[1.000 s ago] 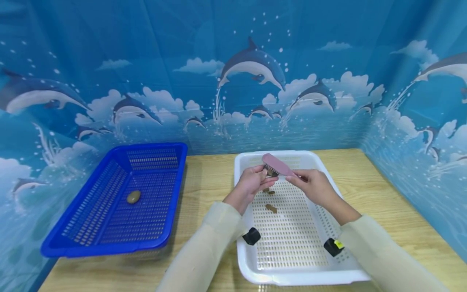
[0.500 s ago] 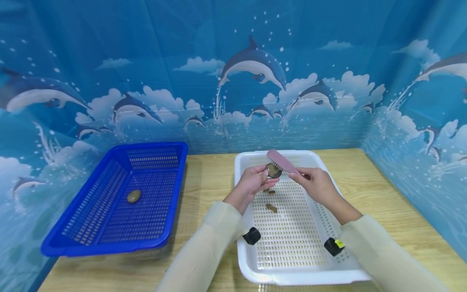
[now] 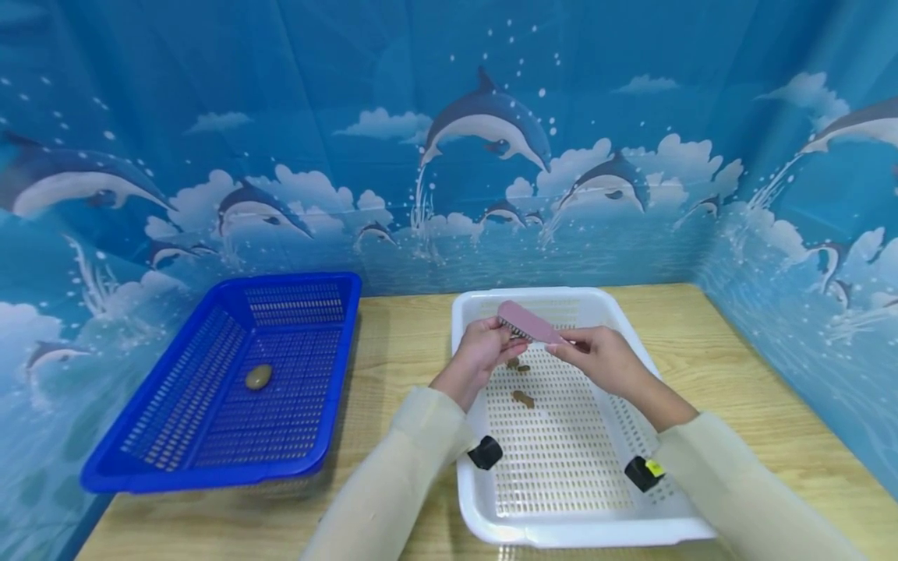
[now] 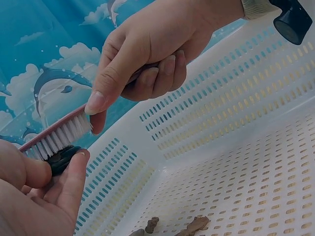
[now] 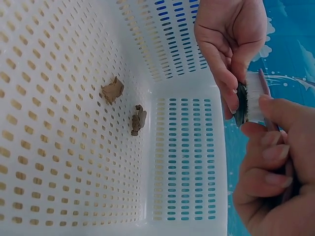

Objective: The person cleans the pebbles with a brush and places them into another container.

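Observation:
My left hand [image 3: 482, 354] pinches a dark, flat, rounded stone [image 4: 61, 160] between thumb and fingers, above the far left part of the white basket [image 3: 561, 475]. My right hand [image 3: 605, 360] grips the handle of a pink brush [image 3: 528, 321] with pale bristles. The bristles press against the face of the stone, which the right wrist view shows edge-on [image 5: 240, 105]. From the head view the brush covers most of the stone. Below the hands, a brown clump of mud [image 3: 522, 399] and smaller bits [image 5: 138, 120] lie on the basket floor.
To the left stands a blue basket [image 3: 210, 481] with one smooth tan stone [image 3: 258, 377] inside. Both baskets sit on a wooden table [image 3: 400, 335]. A dolphin-printed curtain [image 3: 421, 257] hangs behind and along the sides.
The brush lifted up and right half a second ago, baring the stone's muddy face, and has now come back down and left over it. The left hand stays nearly still.

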{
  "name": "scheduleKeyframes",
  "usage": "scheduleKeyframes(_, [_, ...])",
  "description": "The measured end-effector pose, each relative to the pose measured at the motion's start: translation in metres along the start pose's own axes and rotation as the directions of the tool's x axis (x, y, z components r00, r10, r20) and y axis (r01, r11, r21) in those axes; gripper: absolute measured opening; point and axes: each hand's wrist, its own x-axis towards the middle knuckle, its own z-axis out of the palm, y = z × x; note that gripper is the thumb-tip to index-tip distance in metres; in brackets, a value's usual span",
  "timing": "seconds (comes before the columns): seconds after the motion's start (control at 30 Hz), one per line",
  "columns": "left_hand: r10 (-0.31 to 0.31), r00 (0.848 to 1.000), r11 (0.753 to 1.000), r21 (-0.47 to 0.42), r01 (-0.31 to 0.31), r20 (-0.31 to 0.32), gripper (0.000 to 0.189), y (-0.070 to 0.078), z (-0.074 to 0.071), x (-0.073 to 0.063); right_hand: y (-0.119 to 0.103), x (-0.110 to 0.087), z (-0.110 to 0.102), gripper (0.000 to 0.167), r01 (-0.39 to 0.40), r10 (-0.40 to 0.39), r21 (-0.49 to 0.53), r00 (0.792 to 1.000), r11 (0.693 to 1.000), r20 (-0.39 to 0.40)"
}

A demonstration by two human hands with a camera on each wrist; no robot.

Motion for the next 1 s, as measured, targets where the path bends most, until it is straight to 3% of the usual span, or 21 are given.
scheduleKeyframes(0.27, [-0.029, 0.998, 1.0, 0.001, 0.029, 0.048, 0.039, 0.0013, 0.0006, 0.0017, -0.0016, -0.001, -0.0012, 0.043, -0.051, 0.049, -0.035, 0.998, 0.998, -0.05])
scheduleKeyframes(0.47, [-0.042, 0.998, 0.999, 0.02, 0.041, 0.049, 0.039, 0.0007, 0.0007, 0.0019, -0.0029, -0.0008, -0.0028, 0.045, -0.084, 0.081, -0.042, 0.994, 0.996, -0.077])
scheduleKeyframes(0.73, [-0.033, 0.998, 0.998, 0.051, 0.03, 0.061, 0.037, 0.0006, 0.0003, 0.0015, -0.0008, 0.0015, -0.0022, 0.05, -0.146, 0.142, -0.049, 0.987, 0.988, -0.071])
scheduleKeyframes(1.0, [-0.029, 0.999, 0.999, 0.016, 0.029, 0.031, 0.038, 0.0014, 0.0004, 0.0003, 0.0004, 0.0014, -0.002, 0.047, -0.116, 0.114, -0.04, 0.992, 0.992, -0.052])
